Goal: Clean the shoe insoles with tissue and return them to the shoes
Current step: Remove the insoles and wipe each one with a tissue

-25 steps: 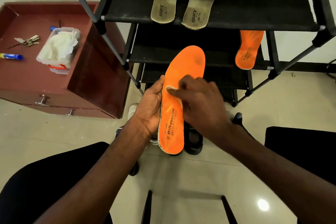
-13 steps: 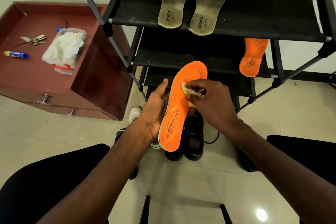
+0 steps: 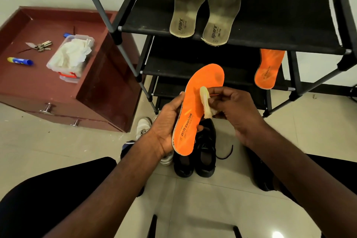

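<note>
Left hand [image 3: 167, 121] grips the orange insole [image 3: 195, 110] along its edge, thumb on the near side, fingers curled behind. Right hand [image 3: 234, 110] pinches a folded tissue [image 3: 205, 101] against the insole's middle. Black shoes [image 3: 195, 157] stand on the floor directly beneath. A second orange insole [image 3: 267, 69] lies at the middle shelf's right end; two grey insoles [image 3: 204, 8] overhang the top shelf's front edge. A tissue box [image 3: 70, 58] sits on the red cabinet [image 3: 34, 81].
</note>
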{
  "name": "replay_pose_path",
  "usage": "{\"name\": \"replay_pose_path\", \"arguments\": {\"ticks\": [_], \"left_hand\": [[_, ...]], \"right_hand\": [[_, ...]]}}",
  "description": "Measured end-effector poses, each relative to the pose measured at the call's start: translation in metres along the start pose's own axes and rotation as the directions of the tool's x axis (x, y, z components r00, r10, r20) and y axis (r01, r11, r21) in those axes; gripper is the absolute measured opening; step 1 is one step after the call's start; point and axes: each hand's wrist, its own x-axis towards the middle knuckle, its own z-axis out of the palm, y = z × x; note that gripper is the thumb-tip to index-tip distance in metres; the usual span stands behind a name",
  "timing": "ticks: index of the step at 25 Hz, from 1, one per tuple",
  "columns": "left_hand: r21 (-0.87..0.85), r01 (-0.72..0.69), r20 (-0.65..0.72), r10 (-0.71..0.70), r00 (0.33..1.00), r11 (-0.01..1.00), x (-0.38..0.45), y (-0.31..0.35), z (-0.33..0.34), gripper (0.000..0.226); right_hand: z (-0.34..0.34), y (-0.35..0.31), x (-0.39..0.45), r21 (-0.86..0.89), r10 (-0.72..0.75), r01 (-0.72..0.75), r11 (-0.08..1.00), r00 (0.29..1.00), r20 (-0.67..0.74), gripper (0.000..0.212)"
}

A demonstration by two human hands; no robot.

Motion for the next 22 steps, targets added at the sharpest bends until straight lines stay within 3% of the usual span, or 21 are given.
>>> {"name": "replay_pose_path", "arguments": {"ticks": [4,7,9,11,14,18,22], "left_hand": [[0.011,-0.009,-0.002,0.009,1.000,1.000,0.002,0.002,-0.004,0.052],[0.015,-0.008,-0.017,0.008,1.000,1.000,0.003,0.002,-0.004,0.051],[0.025,-0.007,-0.023,0.007,1.000,1.000,0.003,0.001,-0.003,0.052],[0.028,-0.016,-0.014,0.017,1.000,0.999,0.004,-0.003,0.000,0.053],[-0.012,-0.005,0.016,0.005,1.000,1.000,0.001,-0.006,0.005,0.049],[-0.042,0.012,-0.005,-0.012,1.000,0.999,0.001,-0.003,0.005,0.050],[-0.148,0.019,-0.011,-0.021,1.000,0.989,0.000,-0.004,0.007,0.048]], "right_hand": [[-0.001,-0.005,0.002,0.114,0.157,-0.167,0.979,0.983,0.096,0.027],[0.002,-0.007,-0.001,0.117,0.170,-0.177,0.977,0.983,0.074,0.021],[0.007,-0.007,-0.005,-0.007,0.087,-0.087,0.996,0.996,0.025,0.024],[0.016,-0.002,-0.010,-0.258,-0.077,0.074,0.963,0.997,-0.002,0.034],[0.024,0.011,-0.014,-0.597,-0.351,0.282,0.751,0.936,0.001,0.029],[0.014,0.014,-0.008,-0.702,-0.525,0.357,0.617,0.850,-0.029,0.014],[0.018,0.017,-0.011,-0.739,-0.463,0.356,0.572,0.884,0.068,0.036]]}}
